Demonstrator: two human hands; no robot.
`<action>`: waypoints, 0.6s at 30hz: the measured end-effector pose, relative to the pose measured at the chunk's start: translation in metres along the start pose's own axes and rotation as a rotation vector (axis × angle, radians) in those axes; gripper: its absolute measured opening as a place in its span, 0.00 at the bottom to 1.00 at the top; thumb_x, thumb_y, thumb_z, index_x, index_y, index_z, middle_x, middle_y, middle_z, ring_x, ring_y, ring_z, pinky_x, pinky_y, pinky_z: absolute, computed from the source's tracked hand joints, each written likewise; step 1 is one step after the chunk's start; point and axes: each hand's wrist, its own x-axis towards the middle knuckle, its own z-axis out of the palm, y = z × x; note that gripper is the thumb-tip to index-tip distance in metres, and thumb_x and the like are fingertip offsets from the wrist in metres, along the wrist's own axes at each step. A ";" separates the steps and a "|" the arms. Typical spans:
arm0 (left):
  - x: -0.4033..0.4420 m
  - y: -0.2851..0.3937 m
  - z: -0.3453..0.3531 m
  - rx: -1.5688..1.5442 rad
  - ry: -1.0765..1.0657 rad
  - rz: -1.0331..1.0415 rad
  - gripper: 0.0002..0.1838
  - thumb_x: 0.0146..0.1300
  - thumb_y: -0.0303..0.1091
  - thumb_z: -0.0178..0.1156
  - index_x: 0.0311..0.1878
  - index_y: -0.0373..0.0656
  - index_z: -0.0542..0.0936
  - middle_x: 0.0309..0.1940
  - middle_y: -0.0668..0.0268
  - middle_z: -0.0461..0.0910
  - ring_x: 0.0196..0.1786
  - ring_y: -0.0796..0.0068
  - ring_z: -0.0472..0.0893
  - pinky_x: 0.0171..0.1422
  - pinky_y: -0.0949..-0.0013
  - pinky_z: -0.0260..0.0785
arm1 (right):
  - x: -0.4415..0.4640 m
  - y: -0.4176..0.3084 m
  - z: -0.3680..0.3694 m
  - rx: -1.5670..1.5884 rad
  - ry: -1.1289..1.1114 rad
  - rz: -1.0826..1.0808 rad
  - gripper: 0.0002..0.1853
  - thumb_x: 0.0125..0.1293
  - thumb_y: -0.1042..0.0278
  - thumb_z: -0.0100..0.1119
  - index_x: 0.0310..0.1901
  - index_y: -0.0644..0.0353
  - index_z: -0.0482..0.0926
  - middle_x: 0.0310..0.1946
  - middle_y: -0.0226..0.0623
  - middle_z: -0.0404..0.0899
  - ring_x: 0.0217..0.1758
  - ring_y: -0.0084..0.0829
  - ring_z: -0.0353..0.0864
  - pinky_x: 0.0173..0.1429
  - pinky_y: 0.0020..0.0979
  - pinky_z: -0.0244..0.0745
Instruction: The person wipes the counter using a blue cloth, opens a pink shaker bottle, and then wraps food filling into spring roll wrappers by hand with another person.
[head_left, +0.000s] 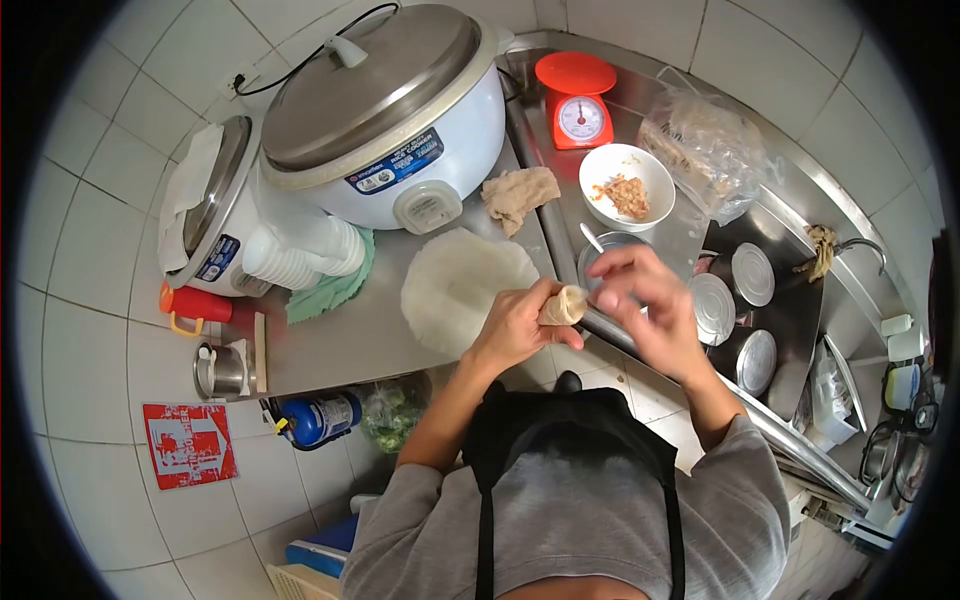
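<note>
My left hand is wrapped round a pale rolled wrapper, like a spring roll, with its end toward my right hand. My right hand hovers just beside it, fingers curled but apart, with nothing visible in them. On the steel counter, left of my left hand, lies a stack of thin round white wrappers. Behind my right hand a metal bowl with a white spoon handle is partly hidden. A white bowl beyond it holds some brownish shredded filling.
Behind the wrappers stand a large rice cooker and a crumpled tan cloth. Stacked plastic cups are at left. A red scale and a plastic bag stand at the back; several cans sit in the sink area at right.
</note>
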 end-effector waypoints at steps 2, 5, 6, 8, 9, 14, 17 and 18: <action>0.001 0.002 -0.003 -0.054 -0.034 0.003 0.30 0.41 0.52 0.71 0.39 0.39 0.73 0.24 0.60 0.78 0.28 0.57 0.79 0.30 0.64 0.69 | 0.004 0.004 0.003 0.368 -0.097 0.290 0.08 0.63 0.68 0.58 0.37 0.63 0.80 0.38 0.33 0.79 0.36 0.23 0.73 0.42 0.26 0.68; -0.002 -0.001 -0.008 -0.093 -0.120 -0.011 0.30 0.47 0.58 0.63 0.39 0.39 0.73 0.23 0.59 0.77 0.27 0.56 0.79 0.29 0.64 0.68 | 0.012 0.011 0.003 0.611 -0.282 0.483 0.08 0.64 0.68 0.59 0.39 0.64 0.81 0.32 0.27 0.79 0.32 0.15 0.73 0.37 0.18 0.68; -0.004 -0.002 -0.009 -0.100 -0.154 -0.022 0.31 0.49 0.61 0.60 0.40 0.39 0.73 0.23 0.59 0.76 0.27 0.56 0.78 0.29 0.63 0.68 | 0.015 0.011 0.002 0.632 -0.323 0.493 0.08 0.63 0.68 0.59 0.39 0.64 0.81 0.32 0.27 0.79 0.33 0.15 0.73 0.37 0.18 0.68; -0.006 0.000 -0.013 -0.109 -0.170 -0.040 0.31 0.52 0.63 0.55 0.39 0.39 0.72 0.23 0.58 0.76 0.27 0.55 0.78 0.28 0.63 0.67 | 0.021 0.009 0.000 0.633 -0.418 0.526 0.08 0.61 0.70 0.61 0.39 0.64 0.81 0.33 0.28 0.79 0.35 0.16 0.74 0.37 0.20 0.69; -0.007 0.001 -0.015 -0.114 -0.177 -0.049 0.32 0.53 0.65 0.53 0.39 0.40 0.72 0.23 0.57 0.76 0.27 0.54 0.78 0.28 0.63 0.67 | 0.024 0.008 0.000 0.614 -0.443 0.494 0.08 0.61 0.70 0.61 0.39 0.64 0.81 0.33 0.28 0.79 0.35 0.16 0.74 0.37 0.20 0.70; -0.004 0.012 -0.024 -0.176 -0.158 -0.085 0.32 0.53 0.65 0.52 0.39 0.40 0.73 0.23 0.58 0.76 0.26 0.53 0.78 0.28 0.63 0.67 | 0.040 -0.005 0.000 0.526 -0.531 0.352 0.09 0.57 0.73 0.64 0.41 0.63 0.82 0.35 0.32 0.76 0.33 0.21 0.73 0.36 0.23 0.70; -0.003 0.012 -0.033 -0.146 -0.202 -0.090 0.32 0.53 0.64 0.53 0.39 0.40 0.74 0.23 0.58 0.77 0.27 0.53 0.78 0.29 0.63 0.67 | 0.049 -0.015 -0.008 0.583 -0.613 0.464 0.11 0.57 0.72 0.65 0.43 0.61 0.83 0.34 0.32 0.76 0.33 0.21 0.72 0.37 0.23 0.69; -0.002 0.014 -0.034 -0.150 -0.202 -0.087 0.31 0.53 0.64 0.53 0.39 0.39 0.74 0.23 0.58 0.77 0.27 0.53 0.78 0.29 0.63 0.67 | 0.050 -0.016 -0.007 0.559 -0.609 0.464 0.12 0.57 0.74 0.64 0.44 0.60 0.83 0.34 0.32 0.76 0.33 0.20 0.72 0.36 0.22 0.68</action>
